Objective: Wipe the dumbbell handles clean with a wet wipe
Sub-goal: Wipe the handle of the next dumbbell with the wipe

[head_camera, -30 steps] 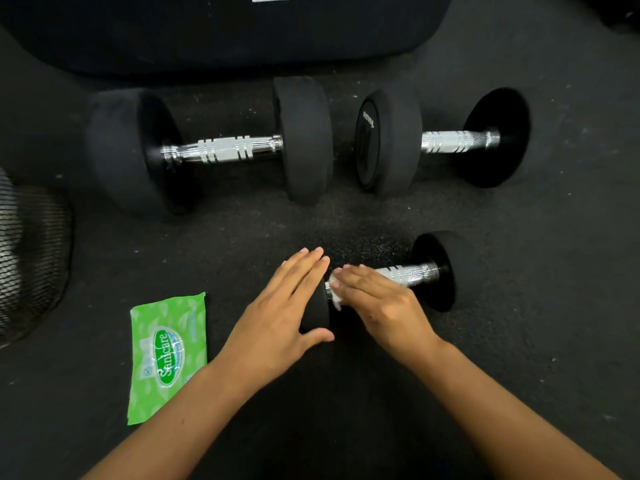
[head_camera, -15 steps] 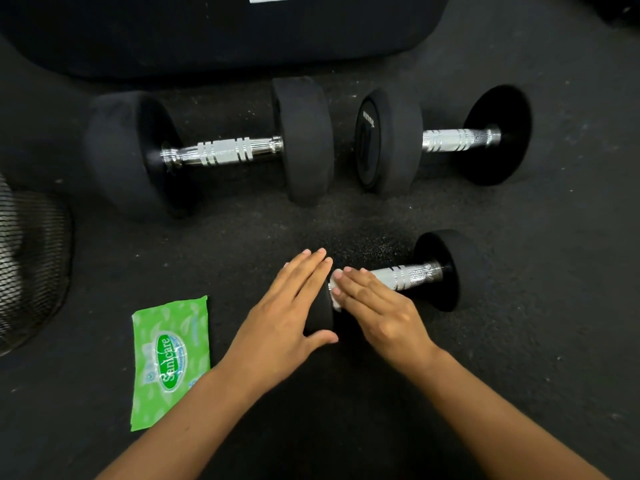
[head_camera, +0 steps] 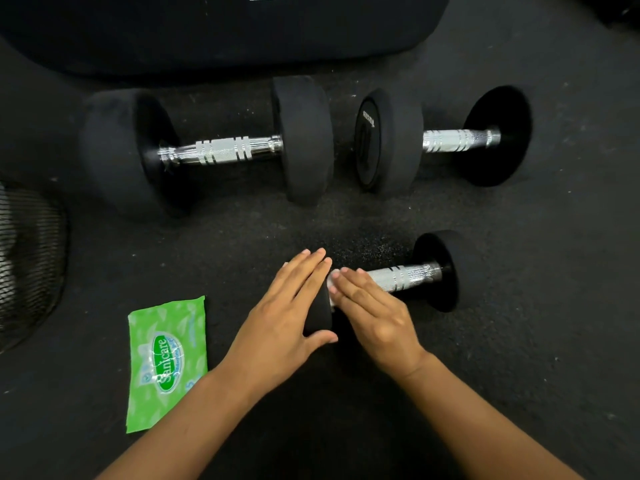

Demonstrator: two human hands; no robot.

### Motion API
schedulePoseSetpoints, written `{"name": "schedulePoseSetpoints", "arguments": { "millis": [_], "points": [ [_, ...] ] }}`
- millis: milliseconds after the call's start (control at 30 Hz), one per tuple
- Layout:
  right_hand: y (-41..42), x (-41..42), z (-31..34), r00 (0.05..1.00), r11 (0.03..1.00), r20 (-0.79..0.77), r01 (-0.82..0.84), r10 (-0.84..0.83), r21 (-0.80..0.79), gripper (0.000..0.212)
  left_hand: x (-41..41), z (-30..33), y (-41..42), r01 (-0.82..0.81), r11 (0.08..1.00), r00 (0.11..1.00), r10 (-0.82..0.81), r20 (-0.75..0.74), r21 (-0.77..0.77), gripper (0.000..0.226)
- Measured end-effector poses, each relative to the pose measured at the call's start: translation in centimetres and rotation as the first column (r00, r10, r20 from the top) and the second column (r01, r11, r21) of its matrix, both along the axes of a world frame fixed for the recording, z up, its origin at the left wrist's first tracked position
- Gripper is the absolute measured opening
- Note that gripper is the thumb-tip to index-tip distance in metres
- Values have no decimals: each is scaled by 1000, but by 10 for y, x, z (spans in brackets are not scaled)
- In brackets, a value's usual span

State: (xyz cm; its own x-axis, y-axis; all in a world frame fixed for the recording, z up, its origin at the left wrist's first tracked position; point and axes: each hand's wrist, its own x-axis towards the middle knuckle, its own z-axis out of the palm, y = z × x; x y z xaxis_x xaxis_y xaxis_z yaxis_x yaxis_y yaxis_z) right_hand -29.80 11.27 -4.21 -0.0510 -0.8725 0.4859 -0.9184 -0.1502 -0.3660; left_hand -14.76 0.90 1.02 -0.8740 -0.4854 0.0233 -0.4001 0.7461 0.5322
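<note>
A small black dumbbell [head_camera: 437, 270] with a chrome handle [head_camera: 403, 278] lies on the floor in front of me. My left hand [head_camera: 287, 318] rests flat with straight fingers on its left weight, thumb along the near side. My right hand [head_camera: 370, 310] lies over the left end of the handle, fingers straight, pressing a white wet wipe [head_camera: 333, 276] against it; only a sliver of the wipe shows. Two larger dumbbells lie behind: one at the left [head_camera: 221, 150], one at the right [head_camera: 450, 140].
A green pack of wet wipes [head_camera: 166, 362] lies on the dark rubber floor [head_camera: 536, 341] to my left. A black mesh object [head_camera: 27, 258] sits at the left edge. A large dark padded thing [head_camera: 207, 32] spans the back.
My right hand has slid slightly left along the handle, baring more chrome on the right. The left hand stays on the weight.
</note>
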Motion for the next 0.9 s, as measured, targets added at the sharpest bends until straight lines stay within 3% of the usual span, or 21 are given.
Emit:
{"name": "schedulePoseSetpoints", "arguments": {
  "millis": [100,267,333,467,600,667,733,800,900],
  "points": [
    [3,-10,4,997,997,-13,-71,71,5,28,0,0,0,6,1000,1000,-6,27,-2,99],
    [-2,1,4,998,999,24,54,-53,-3,23,-1,-1,0,0,1000,1000,0,11,-7,98],
    [-3,0,7,998,1000,61,-2,0,31,23,0,0,-1,1,1000,1000,-1,17,1,97],
    [-9,-29,39,989,958,144,-75,35,277,24,1,0,2,8,1000,999,-7,40,-9,97],
    [-46,-26,58,981,771,136,18,-136,637,11,0,1,0,-1,1000,998,2,56,-20,98],
    [-44,-22,57,988,778,126,-13,-86,629,13,0,2,1,-1,1000,998,2,67,-12,100],
    [-33,-29,61,975,800,218,-99,-40,592,16,1,2,2,0,1000,998,1,65,-5,102],
    [-36,-39,65,959,773,259,-75,-117,630,13,1,2,3,-6,1000,999,6,53,-5,102],
    [-52,-33,59,985,746,132,-3,-113,666,15,0,0,1,-2,1000,999,3,36,-19,98]
  ]
}}
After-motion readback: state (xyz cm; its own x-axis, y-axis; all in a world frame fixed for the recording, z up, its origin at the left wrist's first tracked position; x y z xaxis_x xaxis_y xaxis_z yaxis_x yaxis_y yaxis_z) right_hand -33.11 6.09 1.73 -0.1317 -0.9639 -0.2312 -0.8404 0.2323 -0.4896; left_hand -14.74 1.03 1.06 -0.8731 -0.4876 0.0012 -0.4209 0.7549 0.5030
